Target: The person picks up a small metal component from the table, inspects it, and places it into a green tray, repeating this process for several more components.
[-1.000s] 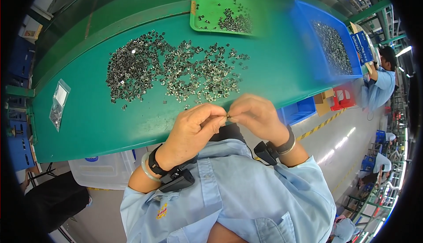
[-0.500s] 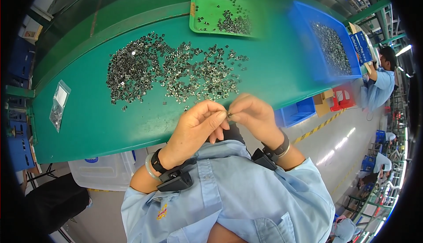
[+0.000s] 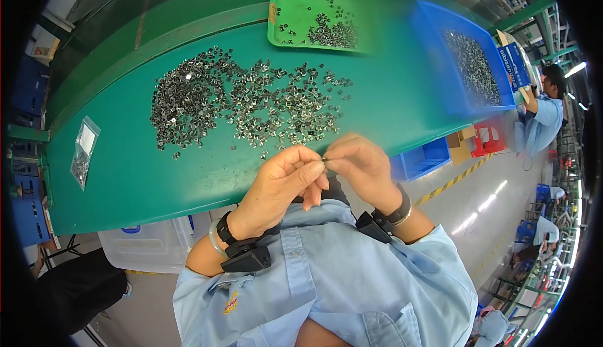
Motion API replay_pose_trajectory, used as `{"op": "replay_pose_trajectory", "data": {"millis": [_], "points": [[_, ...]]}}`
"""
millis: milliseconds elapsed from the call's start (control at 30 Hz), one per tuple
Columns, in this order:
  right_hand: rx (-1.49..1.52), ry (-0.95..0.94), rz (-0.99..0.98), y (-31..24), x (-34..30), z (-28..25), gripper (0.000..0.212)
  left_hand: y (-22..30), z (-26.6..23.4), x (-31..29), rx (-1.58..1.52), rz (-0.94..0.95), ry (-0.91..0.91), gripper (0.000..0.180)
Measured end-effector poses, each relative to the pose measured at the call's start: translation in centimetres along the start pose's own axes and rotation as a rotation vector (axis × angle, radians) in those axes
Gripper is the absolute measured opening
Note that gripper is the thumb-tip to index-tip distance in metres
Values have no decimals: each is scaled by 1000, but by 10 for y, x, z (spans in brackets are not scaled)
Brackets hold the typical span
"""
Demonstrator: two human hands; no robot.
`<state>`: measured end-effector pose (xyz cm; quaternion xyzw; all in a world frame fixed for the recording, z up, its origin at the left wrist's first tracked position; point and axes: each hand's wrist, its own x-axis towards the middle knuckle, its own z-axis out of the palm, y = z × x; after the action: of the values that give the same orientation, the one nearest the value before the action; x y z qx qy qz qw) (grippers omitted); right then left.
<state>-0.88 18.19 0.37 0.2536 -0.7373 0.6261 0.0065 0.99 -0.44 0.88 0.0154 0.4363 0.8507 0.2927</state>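
My left hand and my right hand meet in front of my chest, at the near edge of the green table. Between their pinched thumbs and forefingers is a small dark metal part, mostly covered by the fingertips. Both hands grip it at once. Just beyond them lies a wide spread of small shiny metal parts, with a denser, darker heap on its left side.
At the back stands a green tray with more small parts. A blue bin full of parts is at the right. A clear plastic bag lies far left. Below the table edge are a clear box and a blue crate. A co-worker sits at right.
Both hands stay pinched together, with only a slight shift of the fingers around the small metal part. The parts on the table have not visibly moved.
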Motion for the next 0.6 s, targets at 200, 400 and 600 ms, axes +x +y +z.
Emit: {"op": "replay_pose_trajectory", "data": {"millis": [200, 400, 600], "points": [[-55, -22, -60, 1, 2, -2, 15, 1, 0, -1, -3, -7, -27, 15], [-82, -25, -92, 2, 4, -2, 13, 1, -2, 0, -47, -21, -52, 14], [-86, -43, -111, 1, 4, -3, 13, 2, -2, -1, -82, -38, -70, 15]]}}
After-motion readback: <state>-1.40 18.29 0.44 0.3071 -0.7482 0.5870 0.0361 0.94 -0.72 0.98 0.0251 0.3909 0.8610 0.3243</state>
